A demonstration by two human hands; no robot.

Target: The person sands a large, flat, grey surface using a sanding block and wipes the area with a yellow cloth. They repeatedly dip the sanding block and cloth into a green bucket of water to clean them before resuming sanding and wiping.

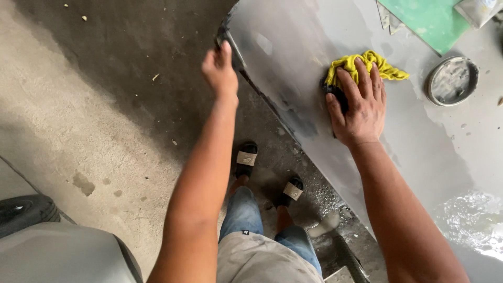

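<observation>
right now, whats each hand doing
left hand: closed on the edge of the grey panel
right hand: flat, pressing a yellow cloth on the panel

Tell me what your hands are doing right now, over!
Left hand grips the edge of the grey panel. Right hand presses the yellow rag flat on it. Round tin lid lies near, apart from the rag.

Matt grey metal panel (293,57), yellow cloth rag (367,64)
</observation>
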